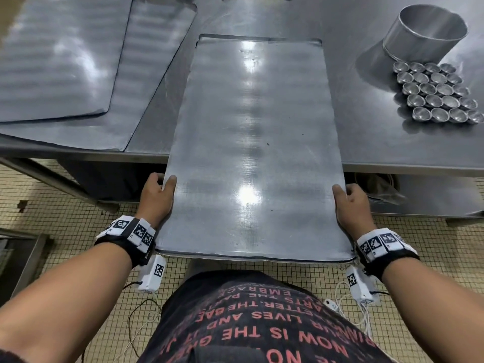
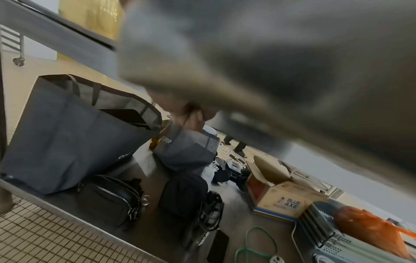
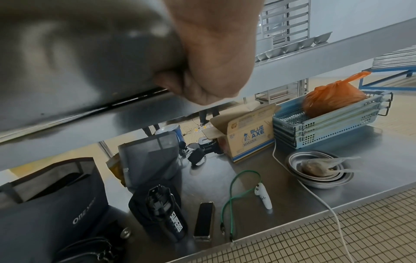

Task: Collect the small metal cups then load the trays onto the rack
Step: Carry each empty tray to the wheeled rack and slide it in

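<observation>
Gripping tray (image 1: 251, 153) by side edges — left hand (image 1: 156, 197), right hand (image 1: 351, 205).

3 trays (image 1: 251, 153), 20 small metal cups (image 1: 437, 91), 1 metal cylinder (image 1: 424, 32), 2 hands (image 1: 157, 197).

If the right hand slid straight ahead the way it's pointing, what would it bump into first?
Probably the front edge of the steel table. The right hand grips the tray out past that edge, pointing toward it. Whether it would pass under is unclear; depth is hard to judge.
</observation>
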{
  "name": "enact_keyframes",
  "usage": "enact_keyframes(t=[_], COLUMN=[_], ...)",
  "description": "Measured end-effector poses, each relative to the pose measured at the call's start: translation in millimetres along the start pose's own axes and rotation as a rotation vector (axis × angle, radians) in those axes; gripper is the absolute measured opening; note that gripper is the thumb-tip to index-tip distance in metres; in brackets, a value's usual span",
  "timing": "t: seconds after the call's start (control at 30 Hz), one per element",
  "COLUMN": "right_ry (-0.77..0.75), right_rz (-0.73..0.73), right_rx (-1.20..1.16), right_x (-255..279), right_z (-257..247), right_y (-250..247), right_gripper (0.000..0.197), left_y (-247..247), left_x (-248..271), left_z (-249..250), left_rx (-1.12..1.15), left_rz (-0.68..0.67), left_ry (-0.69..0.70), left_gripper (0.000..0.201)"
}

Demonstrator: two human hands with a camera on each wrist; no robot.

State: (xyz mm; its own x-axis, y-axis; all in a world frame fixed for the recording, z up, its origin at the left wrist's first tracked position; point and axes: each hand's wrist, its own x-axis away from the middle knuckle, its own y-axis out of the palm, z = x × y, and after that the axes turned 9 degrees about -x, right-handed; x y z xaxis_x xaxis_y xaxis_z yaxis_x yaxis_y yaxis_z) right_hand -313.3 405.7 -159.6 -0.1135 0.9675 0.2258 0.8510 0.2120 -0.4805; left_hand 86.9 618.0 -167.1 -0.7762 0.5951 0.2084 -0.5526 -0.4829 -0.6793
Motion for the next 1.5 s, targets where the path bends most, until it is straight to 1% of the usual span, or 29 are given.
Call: enact_keyframes(t=[0.2,0.33,0.43,0.57,0.63,0.7,0.87,0.93,1.03,1.07,1.17,1.27,1.33,1.4,1.43,1.5], right_ry=[-0.025,-0.063,-0.111,-0.178,-0.222,-0.261,-0.383,-0.428,-0.505,-0.544,-0.629,-0.703,-0.741,-0.800,-0.821,-0.849], right_rz=[0.019,0.005,0.019,0.007,0.010,0.024,-0.036,-0.058,-0.077,-0.096,-0.153,-0.255,-0.329,-0.398,-0.427,-0.513], right_rx=[0.009,-0.018,-0.053,-0.091,-0.096,-0.101,-0.123,-0.124,-0.121,-0.135,-0.157,-0.179,-0.195,-0.204,-0.208,-0.206], right_x=[3,3,0,-12,-23,-33,-50,-52,-60,-57,-47,-29,-25,-22,-21,-16], right_z=[0,-20,-48,-96,-120,-143,-223,-259,-301,-321,-369,-412,-434,-454,-463,-482], right_y=[-7,-9,-6,7,18,32,77,102,136,152,191,230,261,295,310,339], right_gripper=[0.033,0.030,0.028,0.029,0.035,0.041,0.039,0.039,0.041,0.038,0.017,0.016,0.018,0.025,0.030,0.040], left_y=[-6,-15,-29,-60,-79,-100,-171,-206,-248,-270,-323,-369,-393,-414,-421,-433], left_x=[7,9,8,-12,-26,-38,-75,-86,-98,-99,-102,-90,-76,-57,-48,-25], left_z=[0,5,18,32,36,38,34,33,28,25,8,-8,-19,-33,-39,-53], left_rx=[0.022,0.059,0.107,0.126,0.148,0.162,0.159,0.135,0.081,0.054,-0.007,-0.024,-0.022,-0.019,0.002,0.041], left_rz=[0.001,0.026,0.054,0.152,0.212,0.254,0.384,0.451,0.508,0.530,0.627,0.748,0.825,0.891,0.913,0.988], left_ry=[0.025,0.042,0.065,0.098,0.111,0.112,0.125,0.135,0.142,0.138,0.121,0.074,0.029,-0.010,-0.031,-0.077], left_gripper=[0.030,0.033,0.030,0.027,0.026,0.029,0.050,0.046,0.040,0.040,0.048,0.039,0.033,0.030,0.033,0.045])
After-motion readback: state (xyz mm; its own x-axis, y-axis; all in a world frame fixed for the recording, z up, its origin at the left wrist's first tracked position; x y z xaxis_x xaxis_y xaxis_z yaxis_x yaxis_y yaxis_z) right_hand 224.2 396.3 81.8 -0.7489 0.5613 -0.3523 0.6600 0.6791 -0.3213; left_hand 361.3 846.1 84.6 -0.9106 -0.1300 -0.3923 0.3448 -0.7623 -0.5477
